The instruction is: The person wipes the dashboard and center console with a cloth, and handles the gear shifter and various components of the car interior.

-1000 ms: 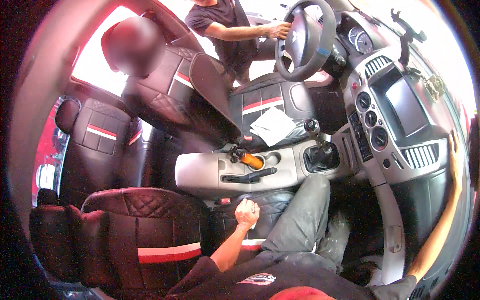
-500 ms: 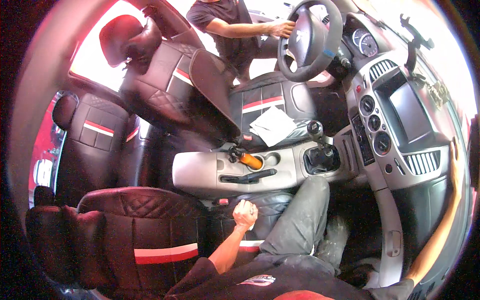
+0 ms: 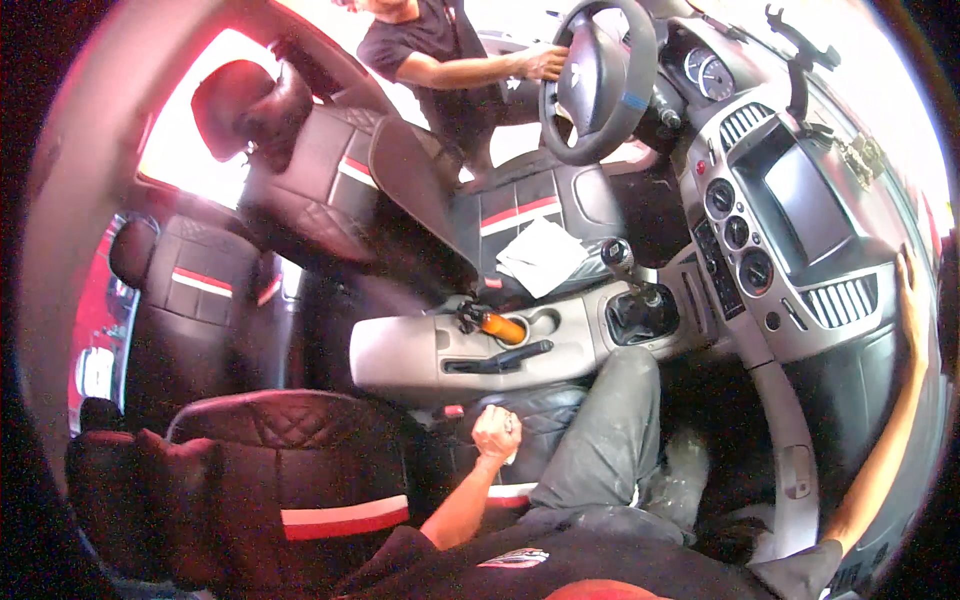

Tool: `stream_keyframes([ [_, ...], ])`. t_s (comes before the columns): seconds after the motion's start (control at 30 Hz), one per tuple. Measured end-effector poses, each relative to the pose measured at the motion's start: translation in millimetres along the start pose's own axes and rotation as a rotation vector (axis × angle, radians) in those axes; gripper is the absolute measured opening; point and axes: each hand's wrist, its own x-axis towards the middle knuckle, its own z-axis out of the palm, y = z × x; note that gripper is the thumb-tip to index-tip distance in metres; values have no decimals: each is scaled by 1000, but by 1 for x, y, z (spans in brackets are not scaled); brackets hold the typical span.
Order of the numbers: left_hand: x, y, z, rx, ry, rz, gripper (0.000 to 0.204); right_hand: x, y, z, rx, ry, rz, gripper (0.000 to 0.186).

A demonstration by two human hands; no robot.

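My left hand [image 3: 497, 437] is closed around a small white item, possibly a cloth, over the black quilted passenger seat [image 3: 545, 420] beside my bent leg. My right hand [image 3: 908, 290] lies with fingers stretched along the dashboard [image 3: 877, 366], at its far right edge beside the vent. An orange bottle with a black top [image 3: 500, 324] stands in the centre console's cup holder, above my left hand. Folded white paper or cloth [image 3: 540, 255] lies on the driver's seat, beside the gear lever [image 3: 640, 305].
Another person in a dark shirt [image 3: 435, 90] leans in at the driver's door, one hand at the steering wheel [image 3: 590, 85]. A black phone mount [image 3: 798, 80] rises from the dashboard top. Black seats with red and white stripes fill the rear and left [image 3: 190, 320].
The view has shifted slightly. My hands stay in the same places, and the other person's hand remains at the steering wheel.
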Motion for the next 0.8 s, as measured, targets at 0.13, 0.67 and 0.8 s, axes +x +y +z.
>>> stream_keyframes([
  [0.13,1,7,-2,-70,-52,-41,17,-5,10,12,-18,64,-21,54],
  [0.67,0,5,-5,6,-16,-76,19,-22,-80,5,-36,245,-23,40],
  [0.8,2,9,-1,-19,-39,-89,18,-20,-68,-1,-63,284,-72,42],
])
